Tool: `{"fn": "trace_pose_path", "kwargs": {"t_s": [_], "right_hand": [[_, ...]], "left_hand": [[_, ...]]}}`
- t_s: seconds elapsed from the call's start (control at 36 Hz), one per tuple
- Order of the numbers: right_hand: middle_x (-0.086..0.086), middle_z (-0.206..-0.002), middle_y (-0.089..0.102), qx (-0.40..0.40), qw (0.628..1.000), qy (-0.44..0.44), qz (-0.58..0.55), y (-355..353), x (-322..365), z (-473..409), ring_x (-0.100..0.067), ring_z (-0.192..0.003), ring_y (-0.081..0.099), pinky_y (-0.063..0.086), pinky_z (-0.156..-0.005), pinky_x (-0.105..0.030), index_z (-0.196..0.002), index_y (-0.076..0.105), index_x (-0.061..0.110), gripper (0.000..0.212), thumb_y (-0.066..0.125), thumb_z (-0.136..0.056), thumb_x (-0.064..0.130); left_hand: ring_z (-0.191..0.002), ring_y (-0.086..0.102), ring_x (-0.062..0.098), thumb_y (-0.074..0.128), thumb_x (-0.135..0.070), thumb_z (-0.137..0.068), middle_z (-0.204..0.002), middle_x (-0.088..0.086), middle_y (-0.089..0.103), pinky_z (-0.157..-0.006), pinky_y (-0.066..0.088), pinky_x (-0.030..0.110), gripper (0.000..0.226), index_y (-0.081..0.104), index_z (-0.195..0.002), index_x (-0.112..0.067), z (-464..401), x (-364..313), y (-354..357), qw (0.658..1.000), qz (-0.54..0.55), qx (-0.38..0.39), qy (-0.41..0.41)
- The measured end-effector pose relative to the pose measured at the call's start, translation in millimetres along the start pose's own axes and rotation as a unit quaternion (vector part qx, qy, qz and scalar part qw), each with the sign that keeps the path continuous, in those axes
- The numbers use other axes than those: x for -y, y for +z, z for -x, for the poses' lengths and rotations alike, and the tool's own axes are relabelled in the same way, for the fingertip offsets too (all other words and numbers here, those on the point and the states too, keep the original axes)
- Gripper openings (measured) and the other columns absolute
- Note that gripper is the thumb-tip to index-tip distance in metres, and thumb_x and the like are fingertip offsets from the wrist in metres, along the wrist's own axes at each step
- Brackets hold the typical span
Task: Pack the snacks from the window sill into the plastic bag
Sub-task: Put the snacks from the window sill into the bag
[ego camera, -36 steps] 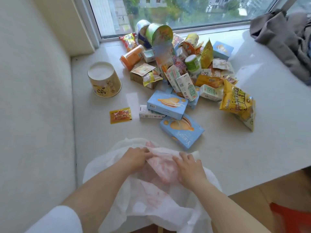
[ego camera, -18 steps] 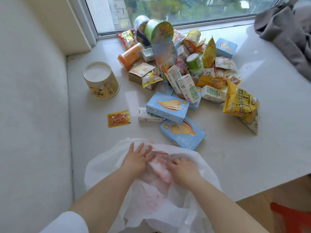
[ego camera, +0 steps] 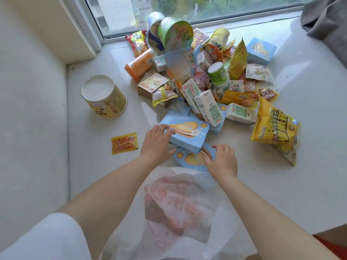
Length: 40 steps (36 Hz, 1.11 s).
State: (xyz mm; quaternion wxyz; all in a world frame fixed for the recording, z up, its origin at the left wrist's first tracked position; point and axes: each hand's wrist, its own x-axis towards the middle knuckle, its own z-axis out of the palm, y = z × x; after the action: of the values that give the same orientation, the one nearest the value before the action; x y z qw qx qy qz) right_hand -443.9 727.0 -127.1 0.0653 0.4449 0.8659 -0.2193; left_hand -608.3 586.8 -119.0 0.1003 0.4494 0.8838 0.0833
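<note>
Bag (ego camera: 180, 212) released by both hands since half-second ago; hands now moved forward to snacks. Upper blue box (ego camera: 187, 132) grasped at near-left corner by left hand (ego camera: 156, 143). Right hand (ego camera: 222, 160) laid on lower blue box (ego camera: 191, 159), fingers loosely curled; firm grasp cannot be told. Judged: first pick starting, nothing packed yet. Bag lies behind hands, mouth slack. Pile (ego camera: 206, 76) beyond hands on pale sill (ego camera: 309, 137); tub (ego camera: 103, 96) and sachet (ego camera: 124, 143) left of left hand. Window (ego camera: 187, 10) at far edge.

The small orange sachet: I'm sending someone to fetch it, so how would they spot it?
Start at the big yellow tub standing alone, left of the snack pile on the window sill. Nearer the person lies the small orange sachet, flat on the sill, just left of the left hand. It alone lies apart from the pile, touching nothing.
</note>
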Motion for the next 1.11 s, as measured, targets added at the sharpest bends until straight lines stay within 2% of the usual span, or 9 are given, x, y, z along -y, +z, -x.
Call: {"fn": "trace_pose_path", "kwargs": {"t_s": [0.14, 0.31, 0.44, 0.58, 0.72, 0.81, 0.89, 0.94, 1.11], "right_hand": [[-0.003, -0.136, 0.041, 0.137, 0.985, 0.056, 0.084, 0, -6, -20, -0.023, -0.127, 0.037, 0.035, -0.098, -0.036, -0.139, 0.032, 0.023, 0.091, 0.068, -0.066, 0.063], [-0.004, -0.129, 0.043, 0.219, 0.968, 0.083, 0.094, 5, -10, -33, -0.024, -0.123, 0.039, 0.038, -0.093, -0.037, -0.131, 0.036, 0.020, 0.094, 0.074, -0.057, 0.063], [-0.005, -0.125, 0.043, 0.244, 0.962, 0.093, 0.076, 7, -13, -43, -0.024, -0.120, 0.041, 0.041, -0.091, -0.036, -0.127, 0.039, 0.018, 0.097, 0.079, -0.051, 0.063], [-0.005, -0.127, 0.041, 0.259, 0.958, 0.108, 0.059, 10, -14, -51, -0.024, -0.121, 0.038, 0.041, -0.092, -0.036, -0.128, 0.038, 0.015, 0.102, 0.083, -0.047, 0.060], [-0.006, -0.124, 0.042, 0.279, 0.952, 0.118, 0.043, 10, -16, -61, -0.025, -0.120, 0.038, 0.040, -0.091, -0.034, -0.122, 0.047, 0.012, 0.091, 0.078, -0.053, 0.063], [-0.006, -0.110, 0.047, 0.298, 0.949, 0.102, 0.025, 5, -18, -65, -0.023, -0.104, 0.047, 0.042, -0.076, -0.031, -0.105, 0.051, 0.013, 0.075, 0.078, -0.055, 0.062], [0.001, -0.093, 0.049, 0.304, 0.944, 0.100, -0.087, -2, -22, -65, -0.014, -0.078, 0.048, 0.034, -0.057, -0.027, -0.093, 0.045, 0.016, 0.061, 0.083, -0.058, 0.048], [0.002, -0.092, 0.052, 0.282, 0.944, 0.095, -0.142, -8, -24, -61, -0.010, -0.072, 0.047, 0.034, -0.054, -0.026, -0.091, 0.045, 0.019, 0.053, 0.084, -0.061, 0.039], [0.006, -0.097, 0.062, 0.135, 0.976, 0.066, -0.158, -26, -22, -43, -0.018, -0.083, 0.056, 0.043, -0.067, -0.029, -0.114, 0.056, 0.031, 0.045, 0.074, -0.073, 0.036]], "left_hand": [[-0.141, 0.010, 0.022, 0.069, -0.049, -0.072, -0.152, -0.003, 0.012, -0.116, 0.010, 0.047, 0.090, 0.018, -0.146, -0.037, -49, -7, -4, 0.987, -0.047, 0.132, 0.078], [-0.143, -0.010, 0.026, 0.076, -0.059, -0.057, -0.157, 0.000, -0.006, -0.115, -0.001, 0.056, 0.119, -0.001, -0.147, -0.043, -100, -11, 4, 0.953, -0.121, 0.243, 0.136], [-0.143, -0.015, 0.028, 0.072, -0.071, -0.051, -0.157, 0.005, -0.014, -0.112, -0.008, 0.053, 0.134, -0.021, -0.143, -0.043, -119, -8, 13, 0.925, -0.154, 0.310, 0.157], [-0.140, -0.001, 0.029, 0.069, -0.073, -0.050, -0.154, 0.009, 0.002, -0.114, 0.000, 0.049, 0.130, -0.015, -0.145, -0.041, -117, -6, 16, 0.933, -0.151, 0.271, 0.181], [-0.136, 0.008, 0.032, 0.069, -0.070, -0.052, -0.150, 0.013, 0.012, -0.114, 0.002, 0.047, 0.126, -0.008, -0.147, -0.037, -109, -10, 11, 0.944, -0.153, 0.220, 0.193], [-0.137, 0.005, 0.031, 0.069, -0.069, -0.052, -0.150, 0.013, 0.010, -0.114, 0.001, 0.051, 0.127, -0.010, -0.146, -0.037, -101, -11, 5, 0.953, -0.150, 0.191, 0.181], [-0.137, 0.003, 0.030, 0.070, -0.067, -0.052, -0.148, 0.011, 0.007, -0.113, 0.005, 0.056, 0.128, -0.012, -0.145, -0.038, -90, -10, -5, 0.967, -0.138, 0.153, 0.153], [-0.136, 0.004, 0.029, 0.069, -0.068, -0.052, -0.146, 0.010, 0.007, -0.112, 0.007, 0.056, 0.126, -0.010, -0.145, -0.039, -82, -8, -17, 0.979, -0.113, 0.113, 0.126], [-0.135, 0.010, 0.028, 0.070, -0.067, -0.051, -0.146, 0.010, 0.011, -0.113, 0.016, 0.047, 0.126, -0.004, -0.148, -0.034, -47, -13, -56, 0.999, 0.042, 0.010, 0.032]]}}
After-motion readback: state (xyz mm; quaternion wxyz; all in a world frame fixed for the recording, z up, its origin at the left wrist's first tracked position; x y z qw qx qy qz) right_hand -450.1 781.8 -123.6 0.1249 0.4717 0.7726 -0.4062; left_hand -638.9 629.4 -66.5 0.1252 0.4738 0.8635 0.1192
